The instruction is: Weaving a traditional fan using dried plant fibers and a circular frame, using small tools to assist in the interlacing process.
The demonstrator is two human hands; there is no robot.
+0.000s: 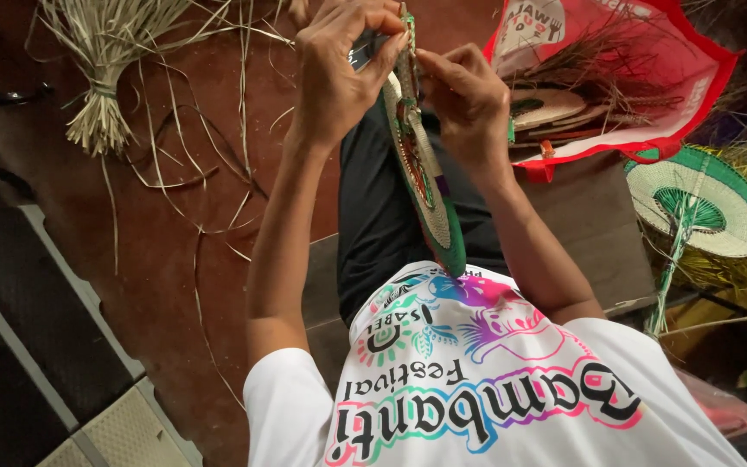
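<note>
shirt (494, 389): white printed t-shirt, nearest the camera, lower rim of the fan resting against it.
fan (421, 173): flat woven palm-leaf hand fan, cream with green and red bands, held edge-on above the lap, propped on the shirt.
left hand (339, 73): fingers clenched on the fan's upper rim; best kept firm, steadying the edge.
right hand (469, 95): fingertips pinching the same rim just beside the left; small tight tucks, even tension.
bag (616, 78): red-edged shopping bag holding more fans, beyond.
bundle (101, 104): tied dried straw strips on the brown floor, far left.
</note>
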